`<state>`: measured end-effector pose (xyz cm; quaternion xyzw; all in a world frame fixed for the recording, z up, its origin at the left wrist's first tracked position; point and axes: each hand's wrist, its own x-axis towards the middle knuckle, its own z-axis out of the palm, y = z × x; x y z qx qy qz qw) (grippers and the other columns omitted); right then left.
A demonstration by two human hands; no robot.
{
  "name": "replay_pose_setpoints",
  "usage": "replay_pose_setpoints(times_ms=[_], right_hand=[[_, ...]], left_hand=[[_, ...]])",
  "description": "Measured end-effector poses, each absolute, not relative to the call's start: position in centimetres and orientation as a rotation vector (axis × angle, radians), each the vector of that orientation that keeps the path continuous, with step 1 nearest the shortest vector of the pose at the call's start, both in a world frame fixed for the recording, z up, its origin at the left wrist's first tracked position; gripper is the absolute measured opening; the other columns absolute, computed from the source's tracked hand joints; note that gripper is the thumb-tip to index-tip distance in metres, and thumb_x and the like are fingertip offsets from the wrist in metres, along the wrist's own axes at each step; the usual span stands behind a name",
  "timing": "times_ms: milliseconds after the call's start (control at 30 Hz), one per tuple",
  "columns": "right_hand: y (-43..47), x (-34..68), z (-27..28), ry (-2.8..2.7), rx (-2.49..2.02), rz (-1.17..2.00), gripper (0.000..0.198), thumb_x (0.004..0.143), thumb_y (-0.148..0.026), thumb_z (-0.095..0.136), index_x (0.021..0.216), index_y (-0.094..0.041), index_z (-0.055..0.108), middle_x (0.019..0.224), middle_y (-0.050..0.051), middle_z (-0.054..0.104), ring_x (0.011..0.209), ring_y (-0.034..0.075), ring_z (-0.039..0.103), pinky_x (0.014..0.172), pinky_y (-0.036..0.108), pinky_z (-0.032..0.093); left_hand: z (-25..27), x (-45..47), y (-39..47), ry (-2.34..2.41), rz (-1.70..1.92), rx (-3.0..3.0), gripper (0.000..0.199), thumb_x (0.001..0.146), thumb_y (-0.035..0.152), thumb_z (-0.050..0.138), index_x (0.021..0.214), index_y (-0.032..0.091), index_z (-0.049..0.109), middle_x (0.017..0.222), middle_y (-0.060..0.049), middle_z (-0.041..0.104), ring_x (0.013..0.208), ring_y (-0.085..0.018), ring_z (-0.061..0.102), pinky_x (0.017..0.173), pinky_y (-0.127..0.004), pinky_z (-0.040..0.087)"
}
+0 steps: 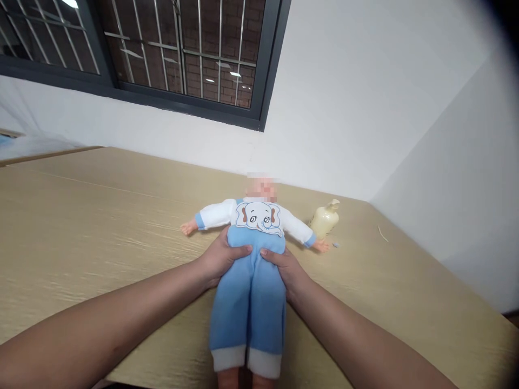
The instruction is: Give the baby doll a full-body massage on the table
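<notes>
A baby doll (253, 270) in a white top and light blue trousers lies face up on the table, arms spread and feet toward me. An elephant face (259, 219) decorates its chest. My left hand (225, 256) wraps round the doll's waist from the left, thumb across the front. From the right, my right hand (286, 265) grips the waist the same way, its thumb close to the other. The fingers of both hands are hidden behind the doll's body. The doll's head is blurred out.
A pale yellow pump bottle (325, 219) is on the table (133, 216) beyond the doll's hand at right. Near it are a small bluish bit (335, 245) and a thin pale strip (383, 234). A white wall (344, 97) with a barred window (182, 54) rises behind.
</notes>
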<state>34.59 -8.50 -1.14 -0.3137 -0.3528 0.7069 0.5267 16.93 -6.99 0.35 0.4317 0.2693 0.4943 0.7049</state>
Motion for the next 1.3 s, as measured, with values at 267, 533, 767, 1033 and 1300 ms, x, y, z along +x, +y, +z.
replay_pose_setpoints(times_ms=[267, 533, 767, 1033, 1300], right_hand=[[-8.3, 34.8, -1.7, -0.914, -0.766, 1.572, 0.074, 0.067, -0.026, 0.088, 0.134, -0.024, 0.057, 0.118, 0.009, 0.075, 0.101, 0.032, 0.073, 0.091, 0.05, 0.058], [-7.9, 35.1, -2.1, -0.951, -0.748, 1.539, 0.08, 0.066, -0.028, 0.089, 0.137, -0.027, 0.053, 0.122, 0.007, 0.073, 0.105, 0.032, 0.072, 0.093, 0.051, 0.057], [-8.0, 35.2, -1.9, -0.96, -0.763, 1.564, 0.078, 0.067, -0.028, 0.088, 0.136, -0.025, 0.052, 0.12, 0.009, 0.073, 0.104, 0.033, 0.071, 0.091, 0.051, 0.057], [-7.9, 35.4, -2.2, -0.955, -0.734, 1.59, 0.075, 0.069, -0.025, 0.087, 0.135, -0.025, 0.052, 0.121, 0.008, 0.073, 0.103, 0.031, 0.072, 0.091, 0.049, 0.057], [-7.7, 35.7, -1.7, -0.966, -0.756, 1.602, 0.08, 0.068, -0.024, 0.088, 0.138, -0.025, 0.05, 0.122, 0.009, 0.073, 0.105, 0.03, 0.071, 0.093, 0.049, 0.057]], left_hand=[[-0.3, 16.8, -6.5, 0.629, 1.214, 1.204, 0.082, 0.071, 0.034, 0.085, 0.142, 0.021, 0.046, 0.142, -0.016, 0.059, 0.13, -0.038, 0.056, 0.103, -0.052, 0.05], [-1.3, 16.5, -5.8, 0.643, 1.241, 1.277, 0.085, 0.072, 0.033, 0.085, 0.143, 0.02, 0.04, 0.144, -0.017, 0.055, 0.132, -0.035, 0.053, 0.107, -0.049, 0.045], [-1.6, 16.1, -5.3, 0.672, 1.224, 1.384, 0.08, 0.073, 0.037, 0.084, 0.14, 0.018, 0.045, 0.144, -0.018, 0.056, 0.131, -0.035, 0.054, 0.108, -0.049, 0.044], [-1.4, 16.2, -5.3, 0.66, 1.234, 1.349, 0.078, 0.071, 0.033, 0.085, 0.138, 0.017, 0.047, 0.14, -0.018, 0.059, 0.127, -0.036, 0.057, 0.106, -0.05, 0.046], [-0.9, 15.6, -5.2, 0.67, 1.14, 1.281, 0.081, 0.069, 0.031, 0.086, 0.137, 0.018, 0.045, 0.14, -0.018, 0.059, 0.127, -0.039, 0.057, 0.098, -0.05, 0.052]])
